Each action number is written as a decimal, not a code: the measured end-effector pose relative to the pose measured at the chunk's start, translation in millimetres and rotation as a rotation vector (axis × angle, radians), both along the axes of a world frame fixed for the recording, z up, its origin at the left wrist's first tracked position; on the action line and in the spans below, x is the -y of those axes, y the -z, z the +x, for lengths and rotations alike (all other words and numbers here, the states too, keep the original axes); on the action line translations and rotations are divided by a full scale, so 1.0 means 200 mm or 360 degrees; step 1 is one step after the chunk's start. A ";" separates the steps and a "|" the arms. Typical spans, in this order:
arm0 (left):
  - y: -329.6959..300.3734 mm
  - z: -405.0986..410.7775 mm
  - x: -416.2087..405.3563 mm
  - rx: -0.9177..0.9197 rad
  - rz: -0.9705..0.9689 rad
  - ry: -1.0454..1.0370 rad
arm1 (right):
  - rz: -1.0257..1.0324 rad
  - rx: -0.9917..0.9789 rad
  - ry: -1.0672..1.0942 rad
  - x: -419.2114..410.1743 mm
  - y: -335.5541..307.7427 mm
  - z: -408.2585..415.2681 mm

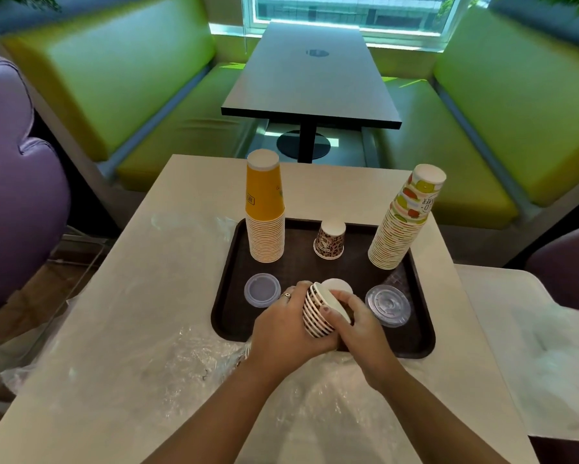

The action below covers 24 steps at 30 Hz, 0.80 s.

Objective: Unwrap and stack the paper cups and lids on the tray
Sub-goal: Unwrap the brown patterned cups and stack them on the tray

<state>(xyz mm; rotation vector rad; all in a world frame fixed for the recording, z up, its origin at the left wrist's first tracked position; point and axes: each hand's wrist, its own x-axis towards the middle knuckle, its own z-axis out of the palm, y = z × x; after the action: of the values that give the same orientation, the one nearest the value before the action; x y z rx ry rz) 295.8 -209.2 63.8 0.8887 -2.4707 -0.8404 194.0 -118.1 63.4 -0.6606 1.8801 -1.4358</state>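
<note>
I see a short nested stack of leopard-print paper cups (316, 313) lying on its side over the near edge of the dark brown plastic tray (422, 336). My left hand (289, 324) wraps round its rims; my right hand (356, 321) grasps its white-bottomed end. Towards the tray's far edge one leopard-print paper cup (329, 239) stands upside down at the middle, a tall yellow-topped cup stack (265, 209) at the far left corner, a fruit-print cup stack (405, 219) leaning at the far right. A clear round lid (262, 289) lies near left, a clear domed lid (387, 304) near right. Crumpled clear plastic wrap (187, 360) covers the white worktop (194, 182) by its near edge
</note>
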 end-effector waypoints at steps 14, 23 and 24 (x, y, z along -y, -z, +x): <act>0.02 -0.04 0.09 -0.0015 0.0157 0.0004 | 0.0095 -0.0604 -0.1039 0.04 -0.17 -0.36; 0.03 -0.06 0.12 -0.0020 0.0243 -0.0003 | 0.0103 -0.2469 -0.1394 0.17 -0.14 -0.39; 0.03 -0.06 0.12 0.0001 0.0255 -0.0010 | 0.0052 -0.2478 -0.1332 0.18 -0.12 -0.41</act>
<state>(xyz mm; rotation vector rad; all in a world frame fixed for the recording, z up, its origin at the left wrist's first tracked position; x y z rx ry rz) 283.9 -234.1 57.8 0.9500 -2.4262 -1.0478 112.7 -153.8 86.9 -2.6188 1.9817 -0.1427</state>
